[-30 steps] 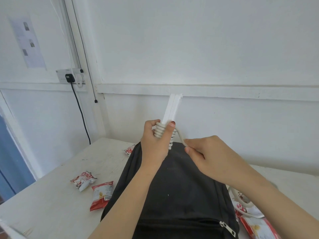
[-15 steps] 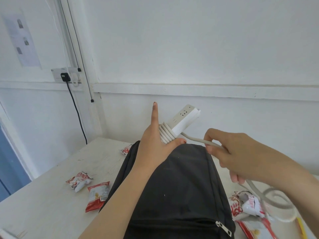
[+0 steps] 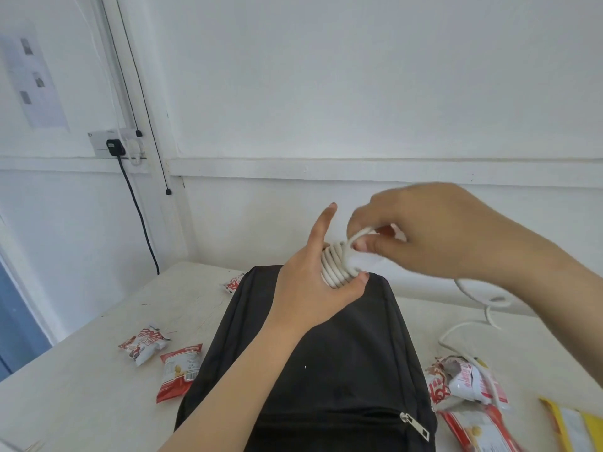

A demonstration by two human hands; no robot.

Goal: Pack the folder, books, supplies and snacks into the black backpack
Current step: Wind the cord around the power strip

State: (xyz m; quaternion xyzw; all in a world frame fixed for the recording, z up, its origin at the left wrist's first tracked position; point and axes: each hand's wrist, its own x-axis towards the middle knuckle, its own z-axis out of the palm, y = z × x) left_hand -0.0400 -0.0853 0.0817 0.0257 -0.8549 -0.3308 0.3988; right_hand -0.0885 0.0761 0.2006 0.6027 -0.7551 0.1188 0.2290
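Note:
The black backpack lies flat on the white table, its front zipper near me. Above its far end my left hand holds a white power strip wrapped in coils of its own cable, thumb under the bundle and index finger pointing up. My right hand pinches the loose white cable just above the coils; the strip's body is hidden behind it. The remaining cable trails down over the table on the right.
Red and white snack packets lie left of the backpack, one behind it, more at its right. A yellow packet sits at the right edge. A wall socket with a black plug is on the left wall.
My right hand has swung the cable from the right up over the strip, adding to the coils. The strip is now hidden behind that hand. My left hand keeps its hold.

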